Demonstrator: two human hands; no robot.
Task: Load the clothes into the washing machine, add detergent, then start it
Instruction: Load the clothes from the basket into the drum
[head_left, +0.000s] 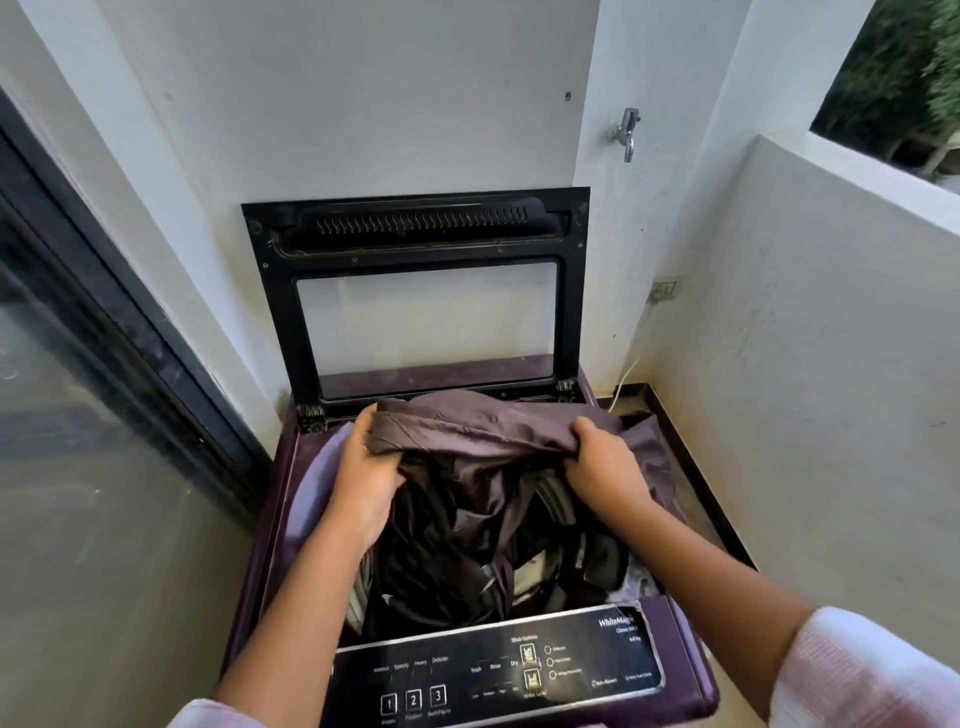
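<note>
Panel (498, 670): nearest edge of the washer (270, 519), with program buttons and wash options; nothing touches it, so starting is a later step by my reading.
Drum (558, 499): open to the top, its ribbed wall showing on the right; dark clothes (467, 545) lie heaped inside and rise close to the rim.
Left hand (363, 478): over the drum's left side, fingers curled round one end of a brown garment (467, 431).
Right hand (605, 465): over the right side, fingers bunched into the garment's other end.
Garment: stretched between both hands above the heap, its far part draped over the back rim. Held at two ends, it can probably be steered down into the opening without slipping outside.
Stage: loading, I judge; no detergent is in view.
Lid (415, 291): swung up on its hinges and leaning toward the wall, which leaves the opening free for both arms.
Tap (626, 132): on the wall above the lid, to the right.
</note>
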